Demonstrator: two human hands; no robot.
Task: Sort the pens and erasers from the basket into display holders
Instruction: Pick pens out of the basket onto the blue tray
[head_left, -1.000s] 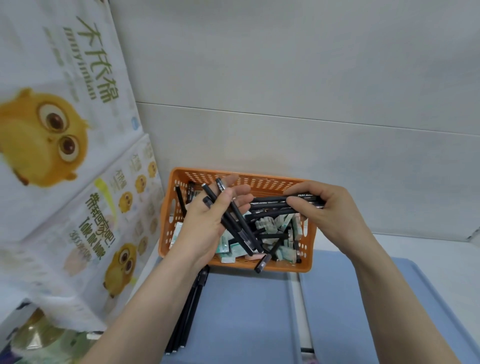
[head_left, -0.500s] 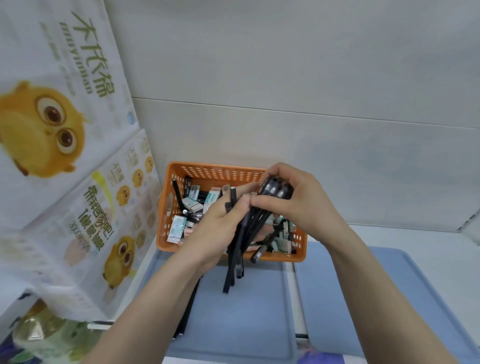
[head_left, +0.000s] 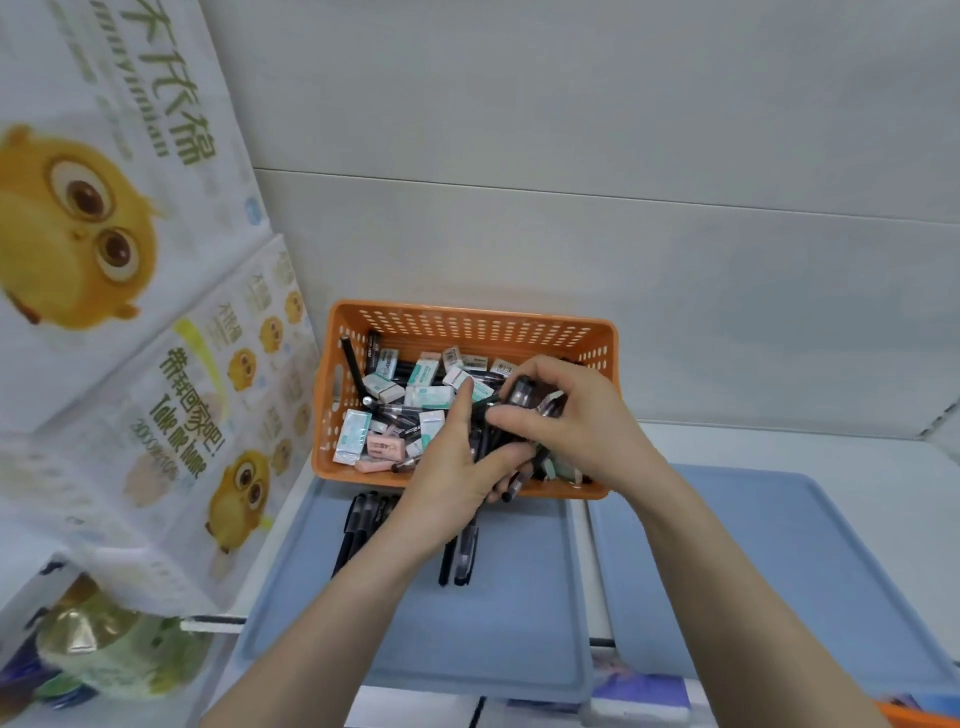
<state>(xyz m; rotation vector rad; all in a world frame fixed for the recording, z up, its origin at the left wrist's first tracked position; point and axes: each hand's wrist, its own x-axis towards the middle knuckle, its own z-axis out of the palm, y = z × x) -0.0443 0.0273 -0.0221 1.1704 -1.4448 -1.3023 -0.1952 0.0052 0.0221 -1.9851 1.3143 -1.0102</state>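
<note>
Both hands meet over the near right part of the orange basket (head_left: 470, 325), sharing one bundle of black pens (head_left: 485, 441); the left hand (head_left: 457, 467) is wrapped around the bundle's lower half from the left, fingers curled closed on it, and the right hand (head_left: 566, 415) pinches the cap ends from above, thumb and fingers closed on the same pens; the bundle's long axis runs almost straight toward the person, cap ends up over the basket, tips hanging past the basket's near rim above the left blue tray (head_left: 519, 623); a few pens already lie on that tray (head_left: 358, 525), lengthwise toward the person, just left of the hanging tips; so the drop lies directly below and slightly nearer, and the left hand is the closer one to it; erasers (head_left: 353, 441) in mint and pink wrappers fill the basket's left half, untouched; the right blue tray (head_left: 779, 571) sits bare beside the first, a narrow gap between them; room is tight on the left, where the printed tissue packs (head_left: 171, 415) crowd the tray's edge, and open toward the right and near side
</note>
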